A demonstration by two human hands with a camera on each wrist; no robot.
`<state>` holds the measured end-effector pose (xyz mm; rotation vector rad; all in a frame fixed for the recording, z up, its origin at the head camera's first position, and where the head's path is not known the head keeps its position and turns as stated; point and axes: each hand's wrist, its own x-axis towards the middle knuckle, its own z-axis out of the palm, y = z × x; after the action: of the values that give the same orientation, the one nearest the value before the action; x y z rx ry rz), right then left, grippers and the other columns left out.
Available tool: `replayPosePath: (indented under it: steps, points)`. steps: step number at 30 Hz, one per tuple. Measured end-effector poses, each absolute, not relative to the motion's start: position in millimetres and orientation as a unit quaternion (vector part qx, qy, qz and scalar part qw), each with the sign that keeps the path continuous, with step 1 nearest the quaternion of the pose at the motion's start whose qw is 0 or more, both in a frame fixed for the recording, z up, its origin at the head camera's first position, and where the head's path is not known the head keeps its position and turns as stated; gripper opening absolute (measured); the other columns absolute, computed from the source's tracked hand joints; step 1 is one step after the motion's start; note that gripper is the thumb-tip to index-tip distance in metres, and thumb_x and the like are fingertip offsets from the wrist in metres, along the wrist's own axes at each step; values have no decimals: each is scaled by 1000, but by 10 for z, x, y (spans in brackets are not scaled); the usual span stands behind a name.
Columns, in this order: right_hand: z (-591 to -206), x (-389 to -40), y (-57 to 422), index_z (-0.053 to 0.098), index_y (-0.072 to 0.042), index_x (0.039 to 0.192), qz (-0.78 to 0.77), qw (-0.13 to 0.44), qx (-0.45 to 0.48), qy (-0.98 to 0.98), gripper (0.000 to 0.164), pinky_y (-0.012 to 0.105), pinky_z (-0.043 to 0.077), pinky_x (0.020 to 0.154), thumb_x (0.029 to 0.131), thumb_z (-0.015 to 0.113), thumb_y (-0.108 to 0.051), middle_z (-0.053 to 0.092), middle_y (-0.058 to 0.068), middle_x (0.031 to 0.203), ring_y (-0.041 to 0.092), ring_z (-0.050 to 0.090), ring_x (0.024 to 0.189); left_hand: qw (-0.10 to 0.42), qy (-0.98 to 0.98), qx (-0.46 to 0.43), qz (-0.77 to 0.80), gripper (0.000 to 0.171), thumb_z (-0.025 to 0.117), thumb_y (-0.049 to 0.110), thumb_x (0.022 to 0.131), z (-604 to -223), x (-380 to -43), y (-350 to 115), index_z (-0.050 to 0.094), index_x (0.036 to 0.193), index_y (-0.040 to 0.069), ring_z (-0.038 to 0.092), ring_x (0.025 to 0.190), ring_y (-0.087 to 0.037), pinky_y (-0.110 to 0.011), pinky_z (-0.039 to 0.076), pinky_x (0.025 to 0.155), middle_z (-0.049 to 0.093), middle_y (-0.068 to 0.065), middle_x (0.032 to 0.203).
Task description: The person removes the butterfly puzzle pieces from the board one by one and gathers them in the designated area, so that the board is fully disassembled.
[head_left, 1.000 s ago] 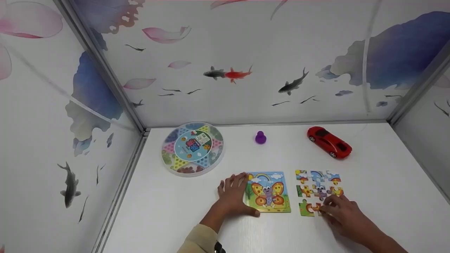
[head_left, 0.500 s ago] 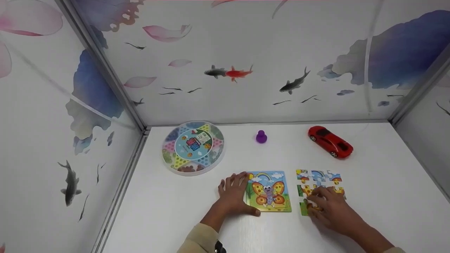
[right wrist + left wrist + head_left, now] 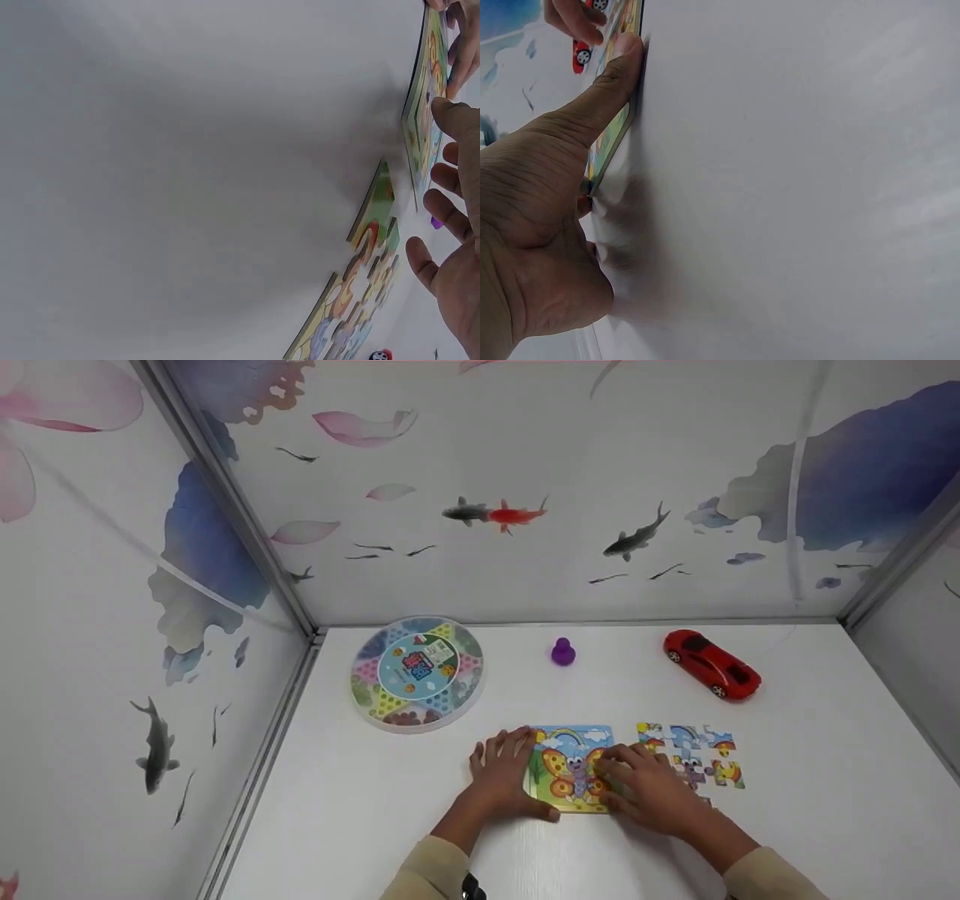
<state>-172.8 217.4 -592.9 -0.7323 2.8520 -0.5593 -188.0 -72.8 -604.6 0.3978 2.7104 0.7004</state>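
In the head view, a square butterfly puzzle board [image 3: 559,733] lies flat on the table. My left hand [image 3: 501,780] rests along its left side, fingers at the upper left and thumb at the near edge; the left wrist view shows that thumb [image 3: 604,94] extended on the board's edge. Over the board's right side is my right hand [image 3: 656,793], its fingertips on or just above the picture. No piece shows in its loosely bent fingers. Beside the board lie loose puzzle pieces [image 3: 726,772] in rows, partly hidden under my right hand; a green corner piece [image 3: 375,199] shows in the right wrist view.
At the back left lies a round Chinese checkers set [image 3: 417,666]. A small purple figure [image 3: 563,652] stands at the back middle, and a red toy car [image 3: 712,666] at the back right. Printed walls [image 3: 525,577] enclose the table's back and sides.
My right hand has moved left from the loose pieces to the board's right side. The pieces at upper right are uncovered. My left hand stays on the board; the head view has shifted slightly.
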Motion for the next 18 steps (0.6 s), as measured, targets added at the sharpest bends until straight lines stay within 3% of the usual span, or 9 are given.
replayPosePath:
  steps: [6,18]
  points:
    - [-5945,-1755,2071,71,-22,146,-182,83,-257,945,45,73,49,109,105,78,-38,64,5,144,32,56,133,158,948,138,238,133,94,71,73,-6084,-1896,-717,26,177,24,13,171,-37,-74,8,136,21,2,184]
    - [-5953,-1774,2016,77,-25,136,-179,100,-243,948,34,60,50,101,103,80,-33,62,-2,132,22,53,123,157,948,137,241,134,96,69,72,-6044,-1891,-726,27,177,22,14,171,-37,-73,10,136,22,2,183]
